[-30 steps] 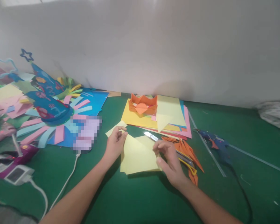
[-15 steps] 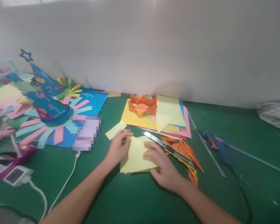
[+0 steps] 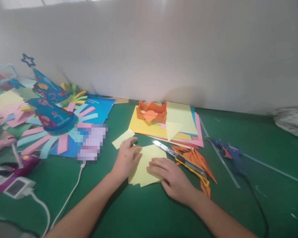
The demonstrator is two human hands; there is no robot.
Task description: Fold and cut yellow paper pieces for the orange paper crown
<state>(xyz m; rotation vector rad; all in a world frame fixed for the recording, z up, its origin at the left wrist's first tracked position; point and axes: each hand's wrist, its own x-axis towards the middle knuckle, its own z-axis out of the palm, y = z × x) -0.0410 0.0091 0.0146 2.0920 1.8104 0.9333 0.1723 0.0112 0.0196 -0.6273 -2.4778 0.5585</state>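
Green table: hands flat on yellow paper

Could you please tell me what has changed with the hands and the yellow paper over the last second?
The right hand came down from a raised pinch and now lies flat on the pale yellow paper, sliding leftward. The left hand shifted slightly right, pressing the paper's left edge. The utility knife, orange scraps and paper stack stayed put.

Green table bears yellow paper, coloured sheet stack, utility knife, glue gun.
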